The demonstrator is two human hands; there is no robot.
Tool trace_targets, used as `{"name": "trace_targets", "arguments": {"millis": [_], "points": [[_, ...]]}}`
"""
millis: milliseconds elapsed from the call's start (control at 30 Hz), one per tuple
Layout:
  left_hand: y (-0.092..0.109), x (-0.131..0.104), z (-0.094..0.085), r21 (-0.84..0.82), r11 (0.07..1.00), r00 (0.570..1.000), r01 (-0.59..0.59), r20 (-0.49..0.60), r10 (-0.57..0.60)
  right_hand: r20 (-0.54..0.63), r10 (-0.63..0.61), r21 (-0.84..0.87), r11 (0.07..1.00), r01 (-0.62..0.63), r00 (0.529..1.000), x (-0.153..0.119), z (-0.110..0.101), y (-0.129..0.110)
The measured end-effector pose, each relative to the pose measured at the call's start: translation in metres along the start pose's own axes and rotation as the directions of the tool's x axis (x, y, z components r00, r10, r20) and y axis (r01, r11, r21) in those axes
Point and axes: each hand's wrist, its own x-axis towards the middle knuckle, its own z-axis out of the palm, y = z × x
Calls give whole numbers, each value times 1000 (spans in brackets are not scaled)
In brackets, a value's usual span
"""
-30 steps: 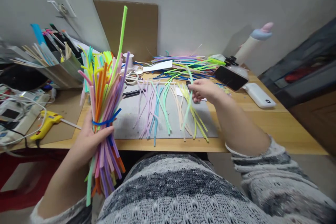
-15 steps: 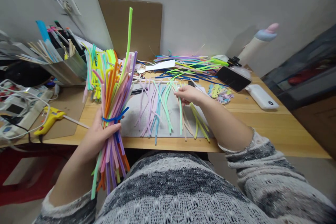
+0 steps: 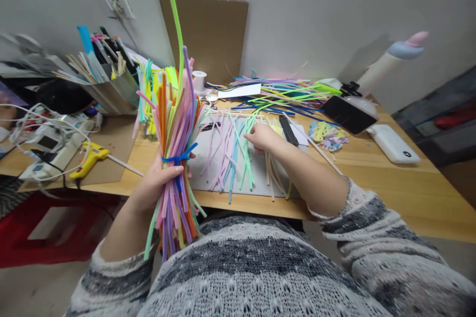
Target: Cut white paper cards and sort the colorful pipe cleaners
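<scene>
A thick bundle of multicoloured pipe cleaners (image 3: 174, 129), tied round its middle with a blue pipe cleaner (image 3: 180, 157), stands upright in my left hand (image 3: 159, 176), which is closed around it. One light green stem rises far above the others. Over the grey mat, the fingers of my right hand (image 3: 262, 137) are curled and pinched at the mint-green pipe cleaners (image 3: 246, 163). Beside these lie lilac pipe cleaners (image 3: 219, 153), blue ones (image 3: 231, 183) and peach ones (image 3: 273, 178). My right hand and forearm hide part of the peach and yellow ones.
A yellow glue gun (image 3: 89, 158) and a power strip (image 3: 59, 148) with tangled cables lie at left. Behind are a pen holder (image 3: 115, 91), loose pipe cleaners (image 3: 286, 91) and a cardboard sheet (image 3: 208, 34). A phone (image 3: 349, 115) and a white power bank (image 3: 394, 143) lie at right.
The view has turned left. My left hand has brought the bundle closer to the mat's middle. The mint-green strand under my right hand now lies with the other mint-green ones.
</scene>
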Motion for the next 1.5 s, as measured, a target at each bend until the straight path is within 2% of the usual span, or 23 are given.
{"name": "trace_targets", "arguments": {"millis": [100, 233, 300, 367, 433, 500, 567, 667, 767, 933, 1033, 1100, 1200, 1300, 1400, 1500], "points": [[1, -1, 0, -82, 996, 999, 17, 40, -13, -55, -36, -46, 998, 34, 998, -13, -4, -10], [1, -3, 0, -153, 978, 984, 141, 128, -122, -49, -137, -18, 991, 136, 989, -40, -4, -31], [0, -3, 1, -147, 976, 984, 159, 104, -144, -52, -233, 62, 970, 236, 971, -54, -5, -38], [-1, -3, 2, -137, 983, 992, 125, 32, -122, -116, -299, 197, 928, 317, 947, -66, -11, -39], [-2, -4, 3, -141, 986, 995, 91, -31, -96, -281, -263, 375, 855, 358, 923, -76, -23, -33], [-3, -5, 3, -150, 985, 994, 79, -67, -90, -452, -139, 537, 747, 393, 881, -85, -35, -24], [-4, -6, 3, -152, 985, 992, 82, -88, -96, -505, -44, 630, 663, 403, 862, -92, -44, -14], [-4, -7, 2, -164, 982, 988, 99, -100, -116, -420, -15, 705, 624, 337, 907, -97, -41, -3], [-2, -7, 1, -191, 977, 990, 99, -84, -117, -298, -46, 727, 636, 258, 954, -97, -26, -1], [6, -8, 0, -203, 977, 997, 58, -40, -68, -171, -174, 697, 674, 244, 970, -99, -4, -10], [10, -6, -1, -206, 978, 999, 24, -31, -31, -136, -238, 698, 666, 264, 962, -100, 3, -14], [12, -5, 0, -201, 980, 1000, 9, -27, -15, -162, -281, 659, 683, 316, 946, -101, 7, -17], [15, -2, 5, -194, 981, 1000, -2, -3, 1, -264, -395, 487, 733, 475, 880, -103, 11, -25], [19, 1, 12, -218, 976, 1000, -4, 28, 11, -287, -518, 399, 700, 592, 806, -105, 15, -37], [22, 6, 20, -269, 963, 998, 24, 58, -9, -206, -550, 472, 669, 574, 810, -107, 20, -48], [20, 16, 26, -309, 947, 993, 93, 103, -64, -76, -557, 642, 608, 468, 827, -108, 29, -56]]}}
